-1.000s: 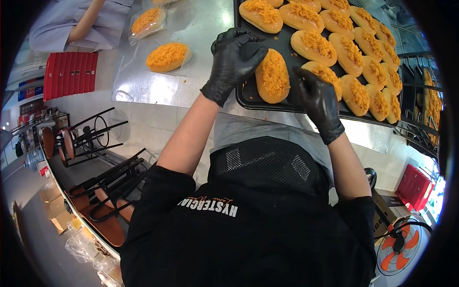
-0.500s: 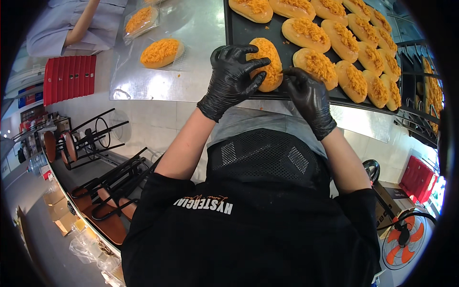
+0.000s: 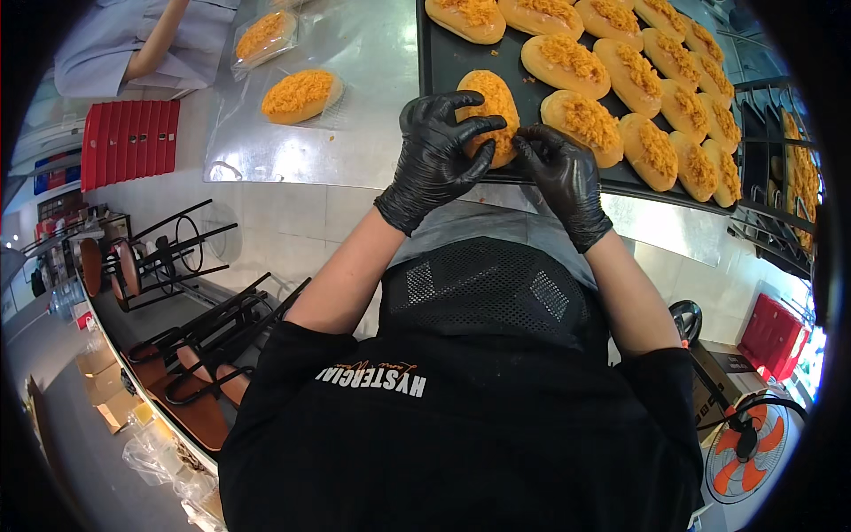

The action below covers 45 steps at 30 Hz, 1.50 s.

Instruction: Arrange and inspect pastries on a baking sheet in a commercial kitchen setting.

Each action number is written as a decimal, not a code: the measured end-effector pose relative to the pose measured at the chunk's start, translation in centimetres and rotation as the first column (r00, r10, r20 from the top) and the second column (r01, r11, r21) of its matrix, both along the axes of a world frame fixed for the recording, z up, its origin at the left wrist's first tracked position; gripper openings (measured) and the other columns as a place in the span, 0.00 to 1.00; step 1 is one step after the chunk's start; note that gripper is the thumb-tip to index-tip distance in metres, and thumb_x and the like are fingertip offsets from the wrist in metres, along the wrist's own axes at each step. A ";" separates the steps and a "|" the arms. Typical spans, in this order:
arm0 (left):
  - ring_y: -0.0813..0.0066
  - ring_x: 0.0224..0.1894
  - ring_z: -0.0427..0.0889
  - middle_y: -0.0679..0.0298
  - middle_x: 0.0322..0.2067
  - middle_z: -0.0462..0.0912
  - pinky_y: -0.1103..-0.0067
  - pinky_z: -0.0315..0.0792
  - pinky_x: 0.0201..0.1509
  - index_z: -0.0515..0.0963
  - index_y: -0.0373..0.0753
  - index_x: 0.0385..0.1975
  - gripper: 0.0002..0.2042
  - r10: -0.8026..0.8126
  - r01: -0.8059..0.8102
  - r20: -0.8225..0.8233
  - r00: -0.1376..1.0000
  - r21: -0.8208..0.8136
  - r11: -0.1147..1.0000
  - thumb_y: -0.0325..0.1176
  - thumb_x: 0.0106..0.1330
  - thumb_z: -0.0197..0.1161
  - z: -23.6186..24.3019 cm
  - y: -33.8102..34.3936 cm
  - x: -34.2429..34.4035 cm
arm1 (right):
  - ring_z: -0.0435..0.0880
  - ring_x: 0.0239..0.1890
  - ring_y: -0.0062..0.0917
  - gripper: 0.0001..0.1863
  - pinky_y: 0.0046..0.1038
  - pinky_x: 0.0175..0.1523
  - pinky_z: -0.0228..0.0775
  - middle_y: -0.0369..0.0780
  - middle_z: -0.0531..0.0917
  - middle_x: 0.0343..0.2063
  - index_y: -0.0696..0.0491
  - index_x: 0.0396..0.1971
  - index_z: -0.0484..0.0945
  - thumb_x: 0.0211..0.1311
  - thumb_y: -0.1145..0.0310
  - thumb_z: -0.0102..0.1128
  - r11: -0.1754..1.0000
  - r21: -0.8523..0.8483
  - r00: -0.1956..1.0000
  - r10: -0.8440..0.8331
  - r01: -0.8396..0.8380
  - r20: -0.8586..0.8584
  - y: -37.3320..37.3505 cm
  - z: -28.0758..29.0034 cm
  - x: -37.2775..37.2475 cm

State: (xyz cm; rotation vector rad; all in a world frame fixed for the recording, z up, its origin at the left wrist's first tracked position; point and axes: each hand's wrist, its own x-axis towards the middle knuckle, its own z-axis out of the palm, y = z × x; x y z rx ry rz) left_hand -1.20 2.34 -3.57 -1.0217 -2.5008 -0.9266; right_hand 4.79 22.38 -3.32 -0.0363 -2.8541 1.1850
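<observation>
While both black-gloved hands meet at upper centre of the frame, the left hand [image 3: 441,160] and right hand [image 3: 560,175] grip one floss-topped bun [image 3: 493,113] at the near edge of the dark tray [image 3: 441,71] on the steel counter [image 3: 372,62].

Figure: What I wear, seen from my head camera.

My left hand [image 3: 439,160] and right hand [image 3: 563,177] are each covered by a glossy black disposable glove that wrinkles at the knuckles and ends at the wrist; my forearms are bare above them. I wear a black short-sleeved shirt [image 3: 461,443] with white lettering printed across the chest. A black perforated mesh panel [image 3: 483,284] sits just below my chin, its fine holes showing pale against the fabric.
</observation>
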 end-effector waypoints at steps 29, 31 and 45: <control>0.63 0.55 0.72 0.62 0.50 0.77 0.67 0.59 0.63 0.85 0.51 0.44 0.16 0.137 -0.146 0.077 0.988 0.116 0.982 0.36 0.53 0.72 -1.0 -0.5 0.8 | 0.85 0.27 0.29 0.17 0.28 0.35 0.75 0.41 0.89 0.29 0.57 0.39 0.86 0.66 0.57 0.61 0.997 -0.079 0.998 -0.002 0.007 0.064 1.9 -0.4 0.0; 0.63 0.55 0.72 0.62 0.50 0.77 0.67 0.58 0.63 0.85 0.50 0.44 0.16 0.150 -0.154 0.046 0.988 0.088 0.984 0.36 0.53 0.72 -0.9 -0.7 0.7 | 0.85 0.28 0.31 0.17 0.29 0.36 0.75 0.41 0.89 0.29 0.56 0.38 0.86 0.66 0.57 0.60 0.997 -0.072 0.999 -0.014 0.017 0.042 2.0 -0.1 0.1; 0.65 0.48 0.71 0.67 0.44 0.79 0.66 0.59 0.56 0.85 0.49 0.30 0.07 0.365 -0.363 -0.018 0.931 -0.173 0.916 0.41 0.54 0.71 -1.0 -1.6 1.7 | 0.86 0.30 0.31 0.16 0.30 0.38 0.76 0.41 0.89 0.32 0.56 0.43 0.85 0.64 0.59 0.61 0.995 -0.075 0.989 0.075 -0.065 0.129 1.4 -0.5 -0.2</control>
